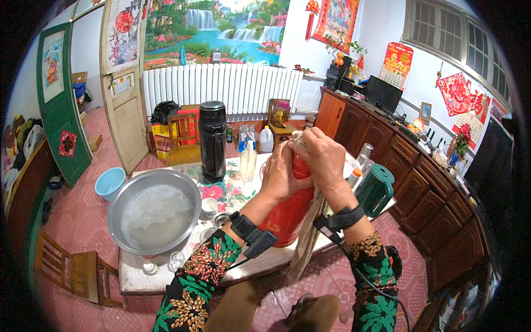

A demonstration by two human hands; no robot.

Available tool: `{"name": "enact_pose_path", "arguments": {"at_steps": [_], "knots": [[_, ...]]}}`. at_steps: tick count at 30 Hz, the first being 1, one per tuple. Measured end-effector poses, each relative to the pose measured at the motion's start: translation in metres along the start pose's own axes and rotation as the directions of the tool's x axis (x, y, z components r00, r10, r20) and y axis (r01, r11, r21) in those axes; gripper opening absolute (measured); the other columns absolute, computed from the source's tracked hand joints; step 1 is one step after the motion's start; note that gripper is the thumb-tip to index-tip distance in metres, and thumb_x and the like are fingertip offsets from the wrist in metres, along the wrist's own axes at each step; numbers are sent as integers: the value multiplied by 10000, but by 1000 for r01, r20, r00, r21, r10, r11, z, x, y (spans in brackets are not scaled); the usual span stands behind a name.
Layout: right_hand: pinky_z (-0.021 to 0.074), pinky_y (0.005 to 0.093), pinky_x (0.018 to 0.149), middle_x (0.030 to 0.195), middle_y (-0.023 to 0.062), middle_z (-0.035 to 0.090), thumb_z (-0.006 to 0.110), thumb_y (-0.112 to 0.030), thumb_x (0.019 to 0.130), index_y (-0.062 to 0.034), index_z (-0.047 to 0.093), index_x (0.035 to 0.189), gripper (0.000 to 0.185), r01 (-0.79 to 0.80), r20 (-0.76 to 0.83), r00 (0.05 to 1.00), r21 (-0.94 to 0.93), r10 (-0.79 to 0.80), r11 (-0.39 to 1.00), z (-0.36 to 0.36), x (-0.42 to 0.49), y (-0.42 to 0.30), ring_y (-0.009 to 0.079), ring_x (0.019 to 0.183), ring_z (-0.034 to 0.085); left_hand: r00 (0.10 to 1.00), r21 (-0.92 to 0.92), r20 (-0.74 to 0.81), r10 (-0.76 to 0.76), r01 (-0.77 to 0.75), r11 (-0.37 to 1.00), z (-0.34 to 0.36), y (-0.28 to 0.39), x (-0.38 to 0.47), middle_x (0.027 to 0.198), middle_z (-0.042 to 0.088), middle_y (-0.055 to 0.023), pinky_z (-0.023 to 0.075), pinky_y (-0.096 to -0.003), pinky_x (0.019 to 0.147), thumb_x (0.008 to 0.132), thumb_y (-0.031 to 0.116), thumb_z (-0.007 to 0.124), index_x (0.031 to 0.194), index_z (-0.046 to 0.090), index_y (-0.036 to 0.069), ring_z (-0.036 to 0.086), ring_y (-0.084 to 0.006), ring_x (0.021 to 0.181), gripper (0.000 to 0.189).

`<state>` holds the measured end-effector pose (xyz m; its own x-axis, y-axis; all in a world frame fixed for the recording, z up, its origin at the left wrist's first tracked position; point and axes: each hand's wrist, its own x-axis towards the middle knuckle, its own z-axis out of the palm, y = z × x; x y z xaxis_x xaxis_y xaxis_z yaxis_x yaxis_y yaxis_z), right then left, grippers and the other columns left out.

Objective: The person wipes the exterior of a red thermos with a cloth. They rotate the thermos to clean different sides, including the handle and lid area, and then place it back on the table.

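Note:
A red thermos flask stands on the near side of the table in front of me. My left hand is wrapped around its upper part. At the flask's top, my right hand grips a beige cloth, bunched over the mouth. The rest of the cloth hangs down the flask's right side, past the table edge. Both hands hide much of the neck and the mouth. To the left, a large metal basin holds cloudy, foamy water.
A tall black thermos and a clear pump bottle stand behind. A green pitcher is at the right edge of the table. Small cups and a glass sit beside the basin. A wooden chair stands at left.

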<state>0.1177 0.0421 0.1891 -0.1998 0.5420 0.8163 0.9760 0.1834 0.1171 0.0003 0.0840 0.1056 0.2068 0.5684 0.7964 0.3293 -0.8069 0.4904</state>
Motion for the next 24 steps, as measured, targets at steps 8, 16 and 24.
{"name": "enact_pose_path", "arguments": {"at_steps": [8,16,24], "knots": [[523,392,648,884,95,627,768,-237,875,-45,632,909,238,42,-143,990,266,-4,963,5,-11,5,329,775,676,1000,-34,7,-22,22,999,1,-3,-1,1380,528,-187,451,-489,1082,641,412,917,1450,420,59,531,-387,1303,1013],[509,327,798,927,109,613,715,-25,882,-13,671,1073,196,-112,66,993,806,99,581,-1,-28,34,281,860,641,998,-88,25,-51,53,995,4,-5,-1,1476,448,-183,395,-493,1148,649,449,884,1497,374,88,456,-397,1382,1054],[534,431,688,866,133,652,771,-216,859,-40,680,948,217,134,45,988,260,-151,956,-22,-9,37,375,797,668,996,-12,39,-76,77,997,6,-2,-3,1479,445,-214,382,-493,1161,663,462,887,1488,366,1,437,-407,1397,1079]]}}
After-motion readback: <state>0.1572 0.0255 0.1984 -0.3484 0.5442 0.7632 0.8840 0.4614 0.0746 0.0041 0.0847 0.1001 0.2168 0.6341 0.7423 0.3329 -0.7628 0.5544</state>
